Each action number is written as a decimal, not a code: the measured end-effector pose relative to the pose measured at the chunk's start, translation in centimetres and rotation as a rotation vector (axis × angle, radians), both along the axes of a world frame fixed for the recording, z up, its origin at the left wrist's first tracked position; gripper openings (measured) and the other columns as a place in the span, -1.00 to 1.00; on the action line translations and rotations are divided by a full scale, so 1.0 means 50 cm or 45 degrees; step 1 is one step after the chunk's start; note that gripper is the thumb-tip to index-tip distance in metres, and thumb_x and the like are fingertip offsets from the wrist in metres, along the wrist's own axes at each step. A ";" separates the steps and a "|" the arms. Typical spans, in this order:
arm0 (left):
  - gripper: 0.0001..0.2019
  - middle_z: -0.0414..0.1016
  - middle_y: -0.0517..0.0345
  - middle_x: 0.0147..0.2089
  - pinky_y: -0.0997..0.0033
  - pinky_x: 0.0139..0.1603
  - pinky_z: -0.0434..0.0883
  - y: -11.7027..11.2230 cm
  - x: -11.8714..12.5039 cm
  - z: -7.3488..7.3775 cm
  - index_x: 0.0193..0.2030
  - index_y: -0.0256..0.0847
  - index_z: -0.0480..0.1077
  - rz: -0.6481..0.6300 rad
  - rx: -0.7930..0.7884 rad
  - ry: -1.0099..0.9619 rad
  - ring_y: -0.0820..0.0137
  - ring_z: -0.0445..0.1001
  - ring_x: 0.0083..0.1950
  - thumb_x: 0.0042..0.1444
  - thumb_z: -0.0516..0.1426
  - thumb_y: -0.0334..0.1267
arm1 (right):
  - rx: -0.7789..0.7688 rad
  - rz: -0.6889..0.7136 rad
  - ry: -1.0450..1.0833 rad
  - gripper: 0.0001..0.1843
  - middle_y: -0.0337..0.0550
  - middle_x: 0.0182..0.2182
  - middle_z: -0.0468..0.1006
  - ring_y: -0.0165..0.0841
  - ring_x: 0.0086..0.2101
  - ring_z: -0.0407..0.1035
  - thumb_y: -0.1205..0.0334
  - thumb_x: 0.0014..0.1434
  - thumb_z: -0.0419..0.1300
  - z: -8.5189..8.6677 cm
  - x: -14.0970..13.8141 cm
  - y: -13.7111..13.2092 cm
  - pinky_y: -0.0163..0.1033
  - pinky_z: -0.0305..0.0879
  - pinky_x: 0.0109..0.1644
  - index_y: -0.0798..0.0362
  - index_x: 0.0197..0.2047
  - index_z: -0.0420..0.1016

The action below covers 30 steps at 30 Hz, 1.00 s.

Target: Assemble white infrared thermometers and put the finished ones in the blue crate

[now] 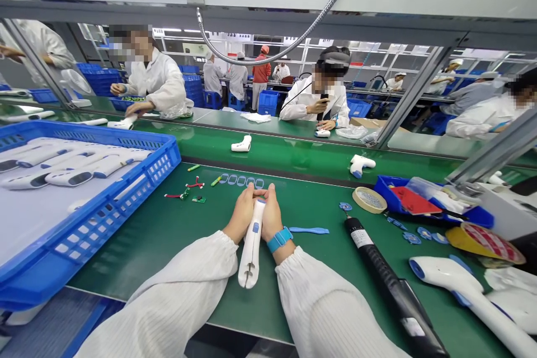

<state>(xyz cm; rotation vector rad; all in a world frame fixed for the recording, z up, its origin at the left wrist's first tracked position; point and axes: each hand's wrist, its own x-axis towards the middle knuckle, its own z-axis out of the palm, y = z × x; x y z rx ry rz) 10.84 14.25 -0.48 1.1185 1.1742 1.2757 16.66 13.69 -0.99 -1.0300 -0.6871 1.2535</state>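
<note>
Both my hands clasp a white handheld thermometer housing (250, 246) that lies lengthwise on the green mat, its open end toward me. My left hand (241, 213) wraps its far end from the left. My right hand (272, 212), with a blue wrist strap (279, 239), presses it from the right. Just beyond my fingers lies a row of small blue rings (241, 180). A blue plastic strip (309, 230) rests to the right of my wrist.
A blue crate (104, 201) of white housings sits at the left. A black electric screwdriver (390, 282), tape roll (369, 199), blue parts bin (388, 190) and a white thermometer (461, 288) lie at the right. Small circuit boards with wires (188, 190) lie ahead. Other workers sit across the conveyor.
</note>
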 end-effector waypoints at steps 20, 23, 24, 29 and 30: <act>-0.55 0.29 0.24 -0.68 0.46 -0.55 0.22 -0.039 0.001 0.006 -0.54 -0.24 0.31 -0.009 -0.282 -0.201 0.43 0.30 -0.61 -0.09 0.08 0.19 | 0.130 -0.278 -0.404 -0.74 -0.16 -0.31 0.45 -0.33 -0.23 0.31 0.01 0.10 -0.04 0.024 0.024 -0.006 -0.25 0.20 -0.15 0.01 -0.40 0.29; -0.53 0.24 0.28 -0.72 0.49 -0.65 0.18 -0.023 -0.021 0.011 -0.57 -0.21 0.26 -0.011 -0.303 -0.242 0.48 0.21 -0.70 -0.09 0.05 0.23 | 0.188 -0.100 -0.566 -0.77 -0.20 -0.37 0.45 -0.35 -0.29 0.31 0.06 0.07 0.01 0.052 0.072 -0.015 -0.25 0.20 -0.18 0.02 -0.40 0.35; -0.52 0.24 0.28 -0.72 0.49 -0.66 0.18 -0.015 -0.033 0.011 -0.56 -0.21 0.26 0.001 -0.305 -0.250 0.49 0.20 -0.70 -0.09 0.04 0.24 | 0.196 -0.010 -0.628 -0.78 -0.22 -0.40 0.46 -0.36 -0.34 0.31 0.08 0.05 0.04 0.061 0.094 -0.023 -0.25 0.21 -0.22 0.03 -0.40 0.38; -0.50 0.25 0.26 -0.69 0.49 -0.67 0.21 0.020 -0.095 0.004 -0.57 -0.21 0.27 0.117 -0.279 -0.237 0.49 0.20 -0.69 -0.11 0.04 0.26 | 0.150 0.397 -0.964 -0.91 -0.26 -0.56 0.43 -0.36 -0.51 0.25 0.22 -0.09 0.24 0.081 0.186 -0.107 -0.26 0.18 -0.40 0.00 -0.44 0.52; -0.49 0.26 0.25 -0.68 0.50 -0.66 0.21 0.024 -0.103 0.003 -0.57 -0.22 0.27 0.140 -0.262 -0.230 0.48 0.21 -0.68 -0.12 0.05 0.27 | 0.139 0.446 -1.051 -0.89 -0.24 -0.53 0.44 -0.35 -0.49 0.26 0.26 -0.14 0.28 0.079 0.195 -0.130 -0.25 0.18 -0.39 -0.02 -0.43 0.53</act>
